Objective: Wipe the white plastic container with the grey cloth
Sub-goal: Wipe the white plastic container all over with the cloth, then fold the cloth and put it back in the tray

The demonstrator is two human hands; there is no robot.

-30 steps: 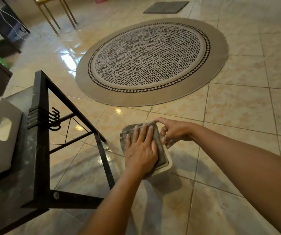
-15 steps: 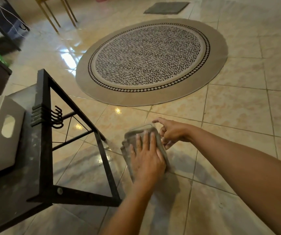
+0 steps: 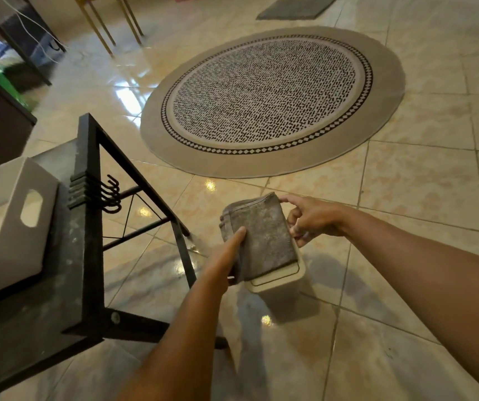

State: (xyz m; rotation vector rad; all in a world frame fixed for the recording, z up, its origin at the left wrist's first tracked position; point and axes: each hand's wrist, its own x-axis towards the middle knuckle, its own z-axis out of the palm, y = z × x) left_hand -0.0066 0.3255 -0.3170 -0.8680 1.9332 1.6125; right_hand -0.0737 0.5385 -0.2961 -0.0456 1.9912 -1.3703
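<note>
A round patterned rug (image 3: 270, 96) lies on the glossy tiled floor (image 3: 420, 183) ahead of me. At my left stands a black metal table (image 3: 87, 256) with hooks (image 3: 110, 195) on its frame, and a white box with a cut-out handle (image 3: 9, 221) sits on top. A grey mat (image 3: 296, 8) lies beyond the rug.

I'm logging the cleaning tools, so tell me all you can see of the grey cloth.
The grey cloth looks like fuzzy microfibre with a stitched hem, folded into a layered rectangular pad. It lies draped over the top of the white plastic container, covering all but its near end. The left hand grips its left edge, and the right hand touches its far right corner. Both are held above the tiled floor.
</note>
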